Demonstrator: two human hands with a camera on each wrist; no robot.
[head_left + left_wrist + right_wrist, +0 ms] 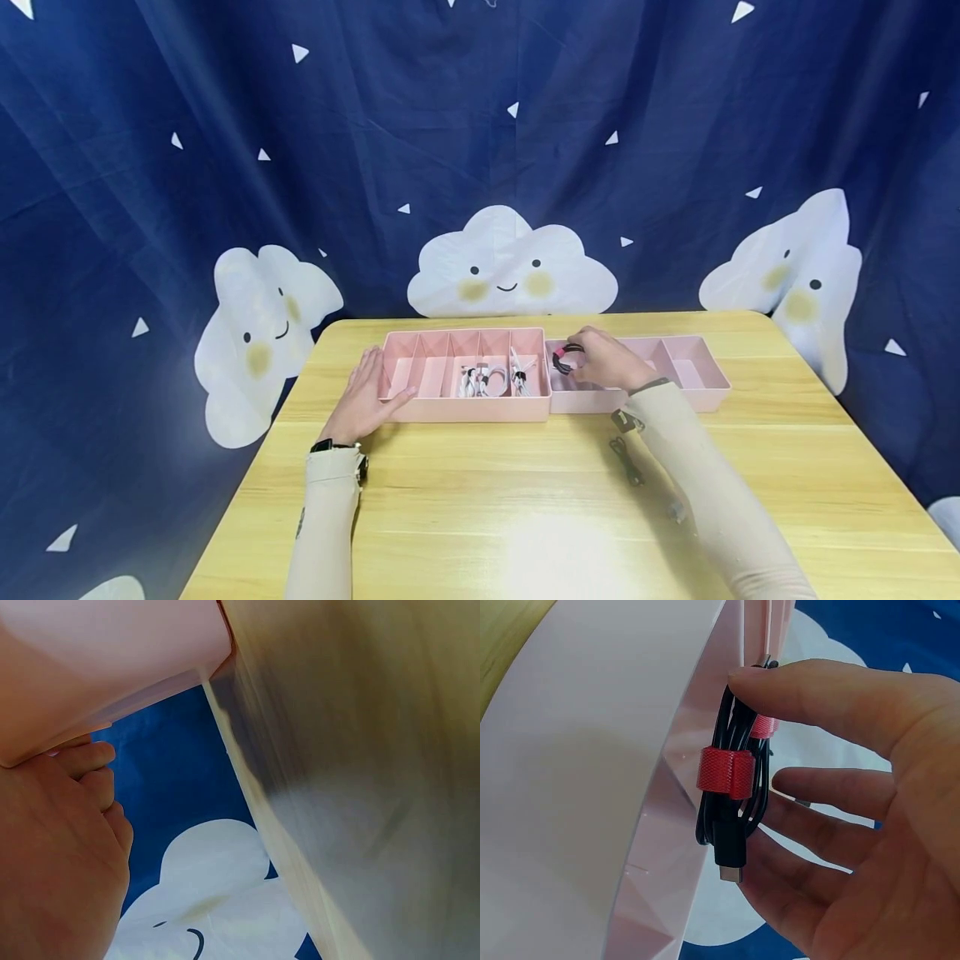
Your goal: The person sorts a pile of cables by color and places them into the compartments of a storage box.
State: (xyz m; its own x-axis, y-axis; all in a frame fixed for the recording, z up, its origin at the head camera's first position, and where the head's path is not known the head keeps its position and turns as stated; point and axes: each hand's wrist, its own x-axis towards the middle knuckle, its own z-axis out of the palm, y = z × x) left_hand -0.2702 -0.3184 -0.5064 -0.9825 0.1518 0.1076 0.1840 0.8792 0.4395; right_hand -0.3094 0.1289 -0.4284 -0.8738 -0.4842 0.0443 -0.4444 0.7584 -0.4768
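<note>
The right hand (606,360) is pinching a coiled black cable with a red fabric strap (739,735) between thumb and fingers, holding it over the left part of a pale mauve, rectangular, plastic-looking tray (588,403). The left hand (363,400) is gripping nothing; its extended fingers are lying along the left end of a salmon-pink, rectangular, five-compartment tray (465,409), the thumb reaching over the front rim. Bundled white cables (520,382) are occupying the three right-hand compartments there, so that portion is appearing complete. The strapped coil is seemingly awaiting release. On the pale wooden desk (450,508), a thin, bundled black cable (626,461) is lying beside the right forearm and is being judged outstanding, as is a small pale item (677,511), too indistinct to identify. The right hand is partly hiding the mauve tray, leaving its full contents unverifiable
</note>
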